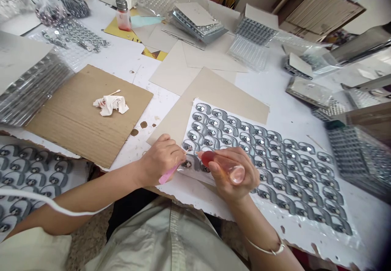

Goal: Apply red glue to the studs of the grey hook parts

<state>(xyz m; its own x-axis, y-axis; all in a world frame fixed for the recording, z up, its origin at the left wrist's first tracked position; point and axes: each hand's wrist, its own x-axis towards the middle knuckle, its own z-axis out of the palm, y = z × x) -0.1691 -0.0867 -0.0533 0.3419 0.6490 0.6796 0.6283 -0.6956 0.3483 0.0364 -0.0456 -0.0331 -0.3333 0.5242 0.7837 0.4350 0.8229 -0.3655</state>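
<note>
over the tray, both hands point(234, 173) curled

The small parts point(227, 140) set in rows look like polished metal, grey and glossy, each with a bright, glinting centre. The tray point(351, 230) under them shows a clear, shiny plastic edge. The squeeze bottle point(224, 166) in the right hand point(233, 175) is translucent, smooth plastic, reddish at the nozzle end; the pink strip point(168, 175) at the left hand point(163, 155) looks smooth. The corrugated board point(88, 112) is matt brown cardboard, faintly ribbed. The crumpled tissue point(113, 104) on it is soft, matt white and creased. The grey-beige sheets point(220, 89) are flat, matt card. The jar point(123, 16) is clear and glossy with a dull metallic lid point(121, 5). The tabletop point(134, 65) is white and smooth, stained brown in spots.
</note>
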